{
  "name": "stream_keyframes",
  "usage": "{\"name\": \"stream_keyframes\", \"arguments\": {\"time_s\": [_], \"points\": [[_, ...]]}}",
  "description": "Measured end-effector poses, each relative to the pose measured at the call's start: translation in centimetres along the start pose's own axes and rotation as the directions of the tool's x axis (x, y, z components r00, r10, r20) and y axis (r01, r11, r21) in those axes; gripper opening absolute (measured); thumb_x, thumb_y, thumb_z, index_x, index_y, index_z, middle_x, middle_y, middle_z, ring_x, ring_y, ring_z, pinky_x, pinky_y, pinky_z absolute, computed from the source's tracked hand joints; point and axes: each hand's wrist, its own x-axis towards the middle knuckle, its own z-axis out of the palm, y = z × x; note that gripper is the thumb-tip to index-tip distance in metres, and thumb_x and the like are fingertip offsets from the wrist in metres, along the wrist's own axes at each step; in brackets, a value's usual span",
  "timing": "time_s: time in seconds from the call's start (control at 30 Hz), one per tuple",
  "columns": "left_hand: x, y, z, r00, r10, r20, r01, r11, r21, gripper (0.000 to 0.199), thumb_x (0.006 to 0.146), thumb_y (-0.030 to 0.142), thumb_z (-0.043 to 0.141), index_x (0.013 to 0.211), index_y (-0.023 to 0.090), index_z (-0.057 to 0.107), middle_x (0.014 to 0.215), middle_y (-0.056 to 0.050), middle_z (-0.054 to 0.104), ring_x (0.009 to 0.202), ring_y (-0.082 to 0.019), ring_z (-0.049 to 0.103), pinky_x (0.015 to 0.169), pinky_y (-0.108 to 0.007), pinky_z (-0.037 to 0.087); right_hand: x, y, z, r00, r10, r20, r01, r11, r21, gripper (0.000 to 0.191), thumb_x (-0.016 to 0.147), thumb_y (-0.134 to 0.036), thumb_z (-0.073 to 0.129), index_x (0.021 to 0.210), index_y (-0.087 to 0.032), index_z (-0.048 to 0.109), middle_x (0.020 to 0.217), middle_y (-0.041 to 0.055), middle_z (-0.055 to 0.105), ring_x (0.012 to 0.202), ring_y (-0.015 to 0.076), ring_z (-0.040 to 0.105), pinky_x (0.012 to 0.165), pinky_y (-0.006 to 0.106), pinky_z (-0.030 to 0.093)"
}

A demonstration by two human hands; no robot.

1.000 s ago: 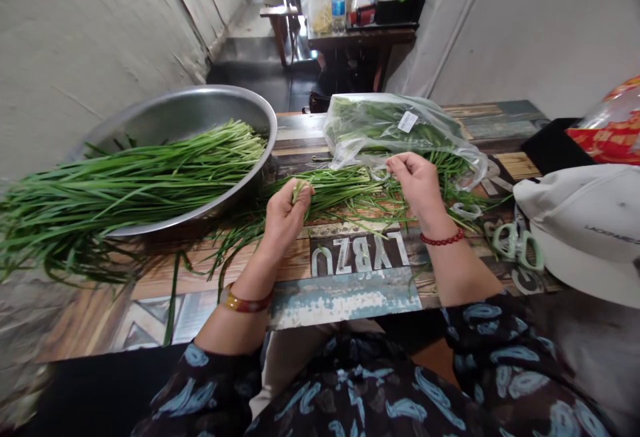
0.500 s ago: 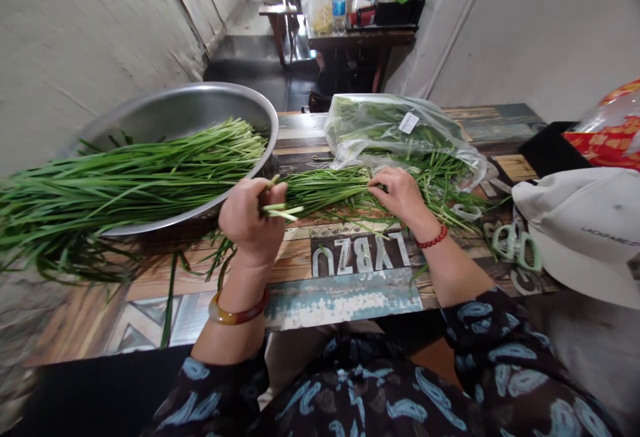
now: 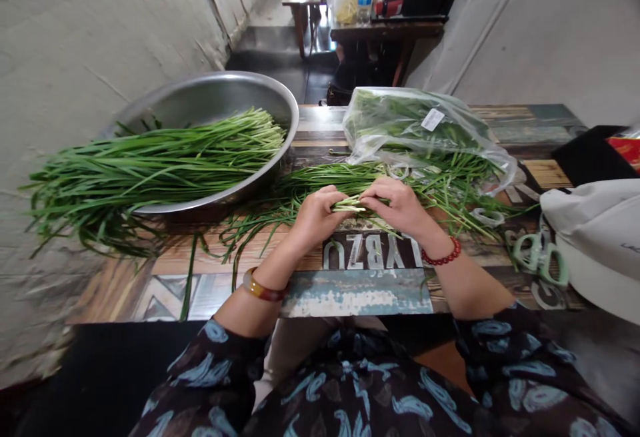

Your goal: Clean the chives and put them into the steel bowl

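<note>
Left of the clear plastic bag of greens, long green stalks fill the wide silver metal basin. Nearer the person, the left hand grips pale stalk ends, which the right hand pinches.

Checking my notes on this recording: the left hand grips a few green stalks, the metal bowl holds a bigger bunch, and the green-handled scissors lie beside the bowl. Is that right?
Not the scissors: the head view shows the green-handled scissors beside the pale cap, to the right. The left hand does grip a few green stalks, and the metal bowl holds a bigger bunch.
</note>
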Motion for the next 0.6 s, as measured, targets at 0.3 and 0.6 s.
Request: {"name": "stream_keyframes", "arguments": {"time_s": [0.3, 0.6], "points": [[0.3, 0.2, -0.5, 0.948, -0.314, 0.048, 0.313, 0.902, -0.296, 0.030, 0.077, 0.035, 0.067, 0.060, 0.016, 0.054, 0.057, 0.005, 0.045, 0.057, -0.009, 0.040, 0.057, -0.024, 0.030, -0.1, 2.0, -2.1, 0.860, 0.434, -0.269, -0.363, 0.890, 0.276, 0.031, 0.089, -0.043, 0.061, 0.075, -0.019, 0.073, 0.062, -0.0009, 0.061, 0.060, 0.0132, 0.052, 0.058, 0.027, 0.040], [0.3, 0.0, -0.5, 0.955, -0.294, 0.033, 0.292, 0.920, -0.261, 0.028, 0.079, 0.036, 0.065, 0.063, 0.015, 0.057, 0.060, 0.004, 0.049, 0.060, -0.010, 0.044, 0.060, -0.024, 0.033, 0.1, 0.3, -0.8, 0.978, 0.134, -0.162, -0.122, 0.989, 0.083, 0.012, 0.086, -0.030, 0.067, 0.077, -0.022, 0.070, 0.078, 0.0029, 0.070, 0.076, 0.0182, 0.062, 0.075, 0.034, 0.047]]}}
